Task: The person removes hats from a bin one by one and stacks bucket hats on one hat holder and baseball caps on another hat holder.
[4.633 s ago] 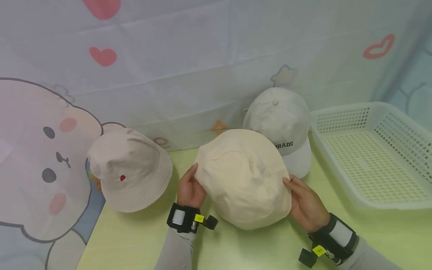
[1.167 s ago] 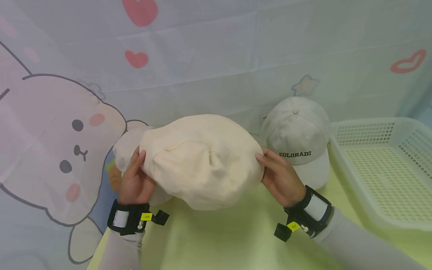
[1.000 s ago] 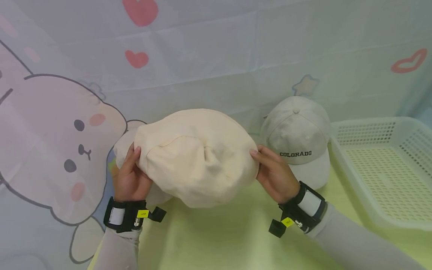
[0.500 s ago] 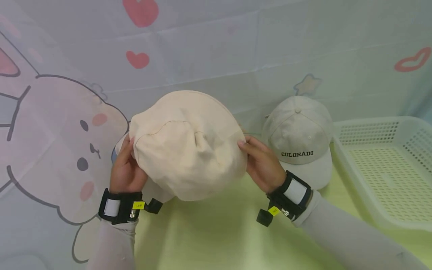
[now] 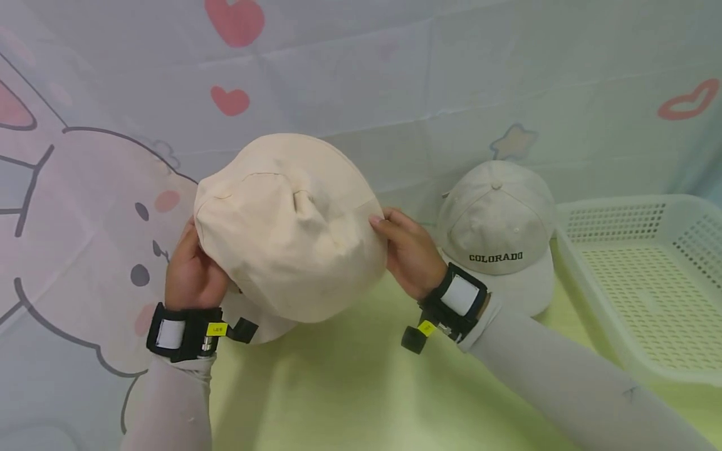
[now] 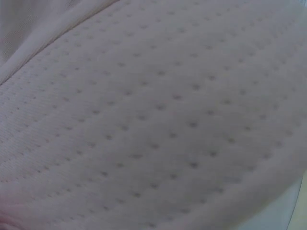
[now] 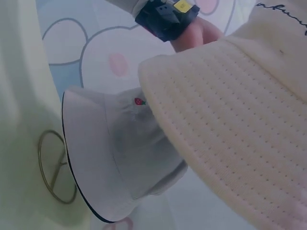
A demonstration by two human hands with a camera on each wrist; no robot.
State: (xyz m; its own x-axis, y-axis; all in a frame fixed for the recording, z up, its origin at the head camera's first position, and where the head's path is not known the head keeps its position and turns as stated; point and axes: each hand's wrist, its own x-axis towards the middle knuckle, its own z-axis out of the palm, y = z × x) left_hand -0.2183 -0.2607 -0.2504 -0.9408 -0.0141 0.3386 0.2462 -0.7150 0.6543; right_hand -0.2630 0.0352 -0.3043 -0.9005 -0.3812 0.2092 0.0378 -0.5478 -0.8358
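Note:
Both hands hold a cream bucket hat up off the table, with its crown facing the head camera. My left hand grips its left edge, the fingertips partly hidden by the cloth. On the opposite edge my right hand pinches the brim, thumb on top. The hat's stitched brim fills the left wrist view; dark script lettering shows on it in the right wrist view. Behind it stands a pale bucket hat with a small strawberry, mostly covered in the head view.
A light cap lettered COLORADO stands to the right of the hands. Beyond it sits a pale perforated plastic basket on the green table. A wire stand shows under the strawberry hat. A printed cloth hangs behind.
Both hands have carried the cream hat leftward and upward, from in front of the COLORADO cap to in front of the strawberry hat. The head view has also shifted.

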